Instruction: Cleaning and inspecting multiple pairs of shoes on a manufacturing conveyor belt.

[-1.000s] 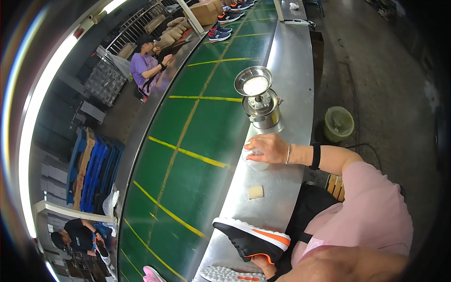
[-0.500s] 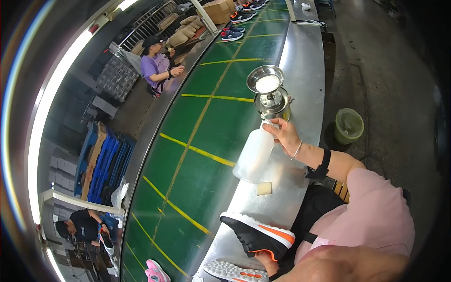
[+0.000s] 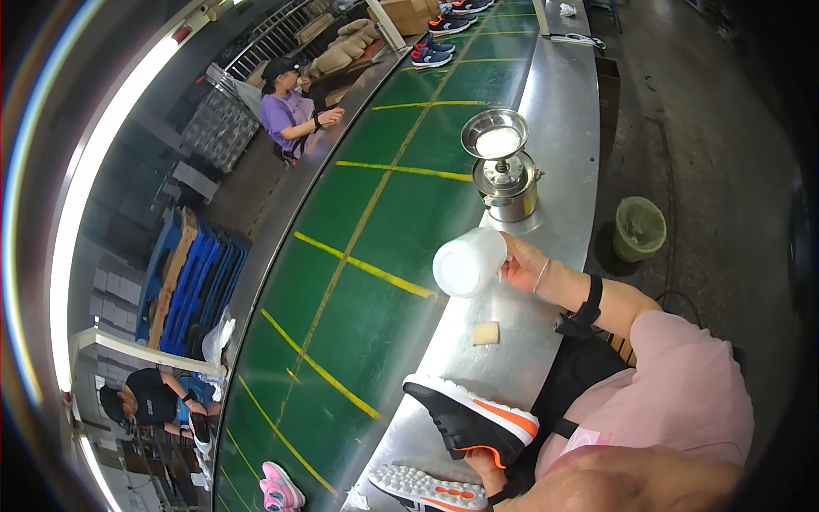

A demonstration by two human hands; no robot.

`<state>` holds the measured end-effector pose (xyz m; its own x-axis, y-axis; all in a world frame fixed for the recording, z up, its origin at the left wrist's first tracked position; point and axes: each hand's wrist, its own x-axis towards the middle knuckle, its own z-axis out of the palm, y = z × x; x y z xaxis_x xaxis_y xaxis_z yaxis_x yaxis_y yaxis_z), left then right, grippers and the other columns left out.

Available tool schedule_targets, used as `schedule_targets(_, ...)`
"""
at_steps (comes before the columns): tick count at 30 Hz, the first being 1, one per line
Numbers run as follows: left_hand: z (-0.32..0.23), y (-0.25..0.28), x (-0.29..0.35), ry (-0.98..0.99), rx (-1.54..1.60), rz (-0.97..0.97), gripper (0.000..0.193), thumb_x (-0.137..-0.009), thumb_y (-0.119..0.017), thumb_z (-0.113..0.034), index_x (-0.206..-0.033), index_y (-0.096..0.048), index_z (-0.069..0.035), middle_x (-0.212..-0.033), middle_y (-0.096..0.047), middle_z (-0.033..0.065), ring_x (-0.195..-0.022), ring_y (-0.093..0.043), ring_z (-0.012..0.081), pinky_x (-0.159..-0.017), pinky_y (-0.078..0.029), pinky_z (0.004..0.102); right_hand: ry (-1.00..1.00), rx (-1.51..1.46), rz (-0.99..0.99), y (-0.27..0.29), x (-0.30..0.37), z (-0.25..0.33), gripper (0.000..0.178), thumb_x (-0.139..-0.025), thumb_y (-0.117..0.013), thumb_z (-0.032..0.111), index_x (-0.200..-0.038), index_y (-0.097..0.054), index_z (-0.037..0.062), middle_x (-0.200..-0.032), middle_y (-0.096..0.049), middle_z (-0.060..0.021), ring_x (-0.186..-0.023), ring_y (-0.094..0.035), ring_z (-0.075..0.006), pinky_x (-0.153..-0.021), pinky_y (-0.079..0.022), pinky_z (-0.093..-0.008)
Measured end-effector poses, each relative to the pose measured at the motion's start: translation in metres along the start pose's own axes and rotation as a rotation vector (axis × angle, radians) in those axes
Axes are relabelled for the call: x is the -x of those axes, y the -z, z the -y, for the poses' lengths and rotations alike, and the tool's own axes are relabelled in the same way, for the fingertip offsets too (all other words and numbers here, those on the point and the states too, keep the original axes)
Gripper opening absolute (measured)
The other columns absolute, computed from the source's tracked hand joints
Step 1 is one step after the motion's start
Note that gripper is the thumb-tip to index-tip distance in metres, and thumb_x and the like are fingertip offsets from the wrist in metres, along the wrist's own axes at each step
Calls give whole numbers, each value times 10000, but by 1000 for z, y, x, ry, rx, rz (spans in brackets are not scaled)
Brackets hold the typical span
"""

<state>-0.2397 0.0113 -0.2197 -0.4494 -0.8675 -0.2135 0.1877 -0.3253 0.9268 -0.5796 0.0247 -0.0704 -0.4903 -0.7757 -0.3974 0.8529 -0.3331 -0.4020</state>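
My right hand (image 3: 517,264) is closed round a translucent white plastic bottle (image 3: 467,263), held above the metal ledge with its round base turned to view. The hand hides the neck. At the lower edge, my left hand (image 3: 485,469) grips a black sneaker (image 3: 465,418) at its orange-lined opening. That shoe lies tilted, its white and orange sole facing up and right; it hides part of the fingers. Below it, a second sneaker (image 3: 426,488) shows its white and orange sole. A small pale sponge block (image 3: 485,333) rests on the ledge between bottle and shoe.
Beyond the bottle stands a metal pot with a dish on top (image 3: 503,166). A green conveyor belt (image 3: 358,222) with yellow lines runs alongside, carrying a pink shoe (image 3: 280,488) and dark sneakers (image 3: 432,55). Two people work across it. A bin (image 3: 638,229) stands on the floor.
The bottle has tipped from neck-up to base toward view, swinging away from the sponge block. My left hand keeps hold of the black sneaker. The whole view has shifted slightly.
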Motion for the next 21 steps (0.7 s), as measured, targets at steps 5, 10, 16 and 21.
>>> schedule_targets(5, 4, 3, 9, 10, -29, -13, 296, -943, -474, 4, -1181, -637, 73, -1119, -685, 112, -973, -669, 228, -848, -548, 326, 310, 415, -110, -3, -3, 18, 349, -894, -782, 269, -1116, -644, 38, -1036, -703, -50, -885, -695, -156, -775, -573, -271)
schedule_targets(10, 10, 12, 31, 29, -53, -64, 294, -942, -477, 5, -1178, -638, 74, -1115, -686, 111, -969, -669, 226, -845, -547, 324, 1085, 1131, 163, -26, 13, 19, 385, -801, -858, 200, -1076, -656, 22, -987, -735, -83, -857, -721, -183, -749, -575, -288)
schedule_targets(16, 12, 28, 79, 50, -88, -196, 291, -942, -480, 7, -1174, -640, 75, -1110, -688, 109, -965, -669, 224, -840, -547, 322, 1575, 1569, 294, -11, -3, 6, 321, -751, -850, 157, -1003, -672, 68, -976, -743, -98, -870, -728, -266, -769, -586, -355)
schedule_targets(21, 13, 32, 119, 72, -109, -320, 288, -941, -482, 8, -1171, -641, 76, -1106, -689, 108, -961, -670, 222, -837, -547, 320, 1431, 1590, 340, -19, 3, 3, 324, -762, -842, 149, -1025, -675, 61, -972, -737, -103, -892, -722, -274, -784, -580, -358)
